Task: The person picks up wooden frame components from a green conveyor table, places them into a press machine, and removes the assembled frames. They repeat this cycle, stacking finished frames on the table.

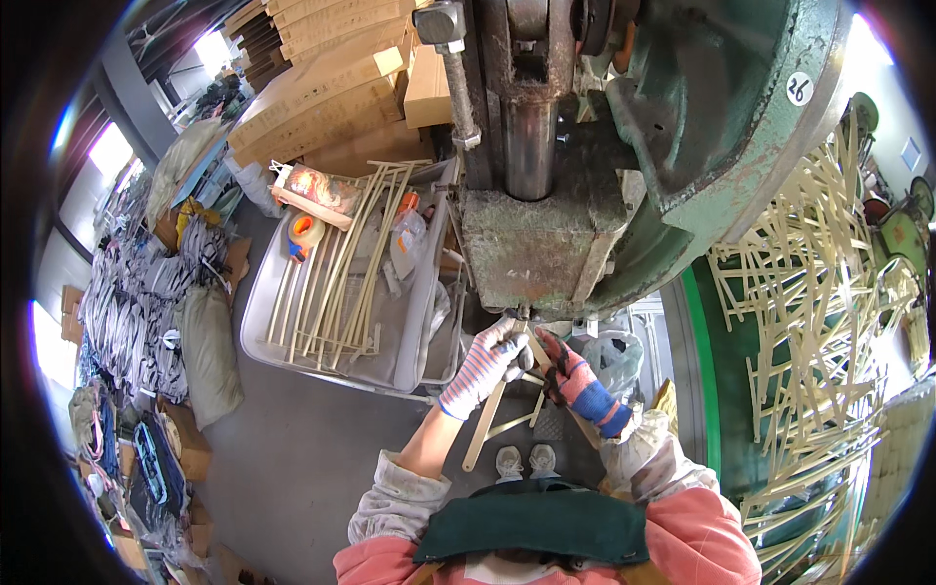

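Note:
My left hand (487, 363), in a striped knit glove, grips a pale flat strip frame (489, 416) that hangs down from under the press ram block (531, 249). My right hand (575, 378), in a red and blue glove, pinches the same strip piece close to the die, just right of the left hand. The two gloved hands almost touch beneath the green punch press (721, 117). The working point between die and strip is hidden by the fingers.
A grey tray (265, 312) to my left holds several long pale strips, a tape roll (306, 230) and plastic bags. A big heap of tangled pale strip frames (829, 322) fills the right. Cardboard boxes (322, 88) are stacked behind. Bundles and sacks lie along the floor at far left.

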Action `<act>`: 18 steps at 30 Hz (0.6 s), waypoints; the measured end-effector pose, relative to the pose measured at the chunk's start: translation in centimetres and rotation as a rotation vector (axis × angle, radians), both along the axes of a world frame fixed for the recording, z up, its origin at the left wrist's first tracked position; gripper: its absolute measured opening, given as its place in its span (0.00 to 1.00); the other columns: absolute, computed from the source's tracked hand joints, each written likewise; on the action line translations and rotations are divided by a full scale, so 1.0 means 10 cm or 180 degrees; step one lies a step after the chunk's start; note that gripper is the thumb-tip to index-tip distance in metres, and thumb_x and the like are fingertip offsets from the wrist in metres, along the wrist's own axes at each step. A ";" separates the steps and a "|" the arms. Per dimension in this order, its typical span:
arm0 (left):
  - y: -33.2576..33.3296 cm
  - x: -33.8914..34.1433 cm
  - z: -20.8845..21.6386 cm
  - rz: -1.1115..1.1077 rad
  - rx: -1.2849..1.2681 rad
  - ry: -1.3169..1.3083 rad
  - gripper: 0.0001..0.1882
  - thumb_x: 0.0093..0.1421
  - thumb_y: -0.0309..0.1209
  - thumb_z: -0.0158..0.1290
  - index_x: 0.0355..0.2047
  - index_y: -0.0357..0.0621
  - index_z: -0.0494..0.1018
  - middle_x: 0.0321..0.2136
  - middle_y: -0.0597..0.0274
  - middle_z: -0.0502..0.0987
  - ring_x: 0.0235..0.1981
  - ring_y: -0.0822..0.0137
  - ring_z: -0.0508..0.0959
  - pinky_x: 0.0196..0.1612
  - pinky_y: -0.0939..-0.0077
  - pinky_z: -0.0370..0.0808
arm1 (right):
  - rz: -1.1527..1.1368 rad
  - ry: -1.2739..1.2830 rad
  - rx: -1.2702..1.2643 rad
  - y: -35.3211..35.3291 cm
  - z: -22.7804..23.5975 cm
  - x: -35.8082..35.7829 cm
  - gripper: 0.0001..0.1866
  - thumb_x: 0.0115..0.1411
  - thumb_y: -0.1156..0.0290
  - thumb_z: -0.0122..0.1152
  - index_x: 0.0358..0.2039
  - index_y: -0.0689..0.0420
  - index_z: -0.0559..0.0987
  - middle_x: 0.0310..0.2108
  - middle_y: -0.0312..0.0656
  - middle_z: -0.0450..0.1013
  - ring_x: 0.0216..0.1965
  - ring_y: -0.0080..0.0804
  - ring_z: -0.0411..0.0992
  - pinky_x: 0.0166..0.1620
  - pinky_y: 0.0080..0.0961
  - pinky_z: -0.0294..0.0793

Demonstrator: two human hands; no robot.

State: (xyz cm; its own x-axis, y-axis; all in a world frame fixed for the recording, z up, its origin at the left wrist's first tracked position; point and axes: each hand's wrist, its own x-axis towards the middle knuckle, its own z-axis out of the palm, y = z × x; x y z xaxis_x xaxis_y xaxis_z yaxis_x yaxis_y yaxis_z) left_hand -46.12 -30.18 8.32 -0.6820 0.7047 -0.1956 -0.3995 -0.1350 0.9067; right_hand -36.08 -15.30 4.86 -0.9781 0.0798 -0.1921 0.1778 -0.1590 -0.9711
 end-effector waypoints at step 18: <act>0.11 -0.11 -0.07 -0.0173 -0.1285 0.0745 0.10 0.60 0.29 0.48 0.39 0.36 0.69 0.22 0.59 0.76 0.18 0.73 0.72 0.20 0.78 0.69 | 0.0513 -0.0228 0.0989 0.14 0.07 -0.09 0.38 0.56 0.84 0.38 0.65 0.35 0.51 0.29 0.38 0.73 0.15 0.23 0.66 0.18 0.24 0.69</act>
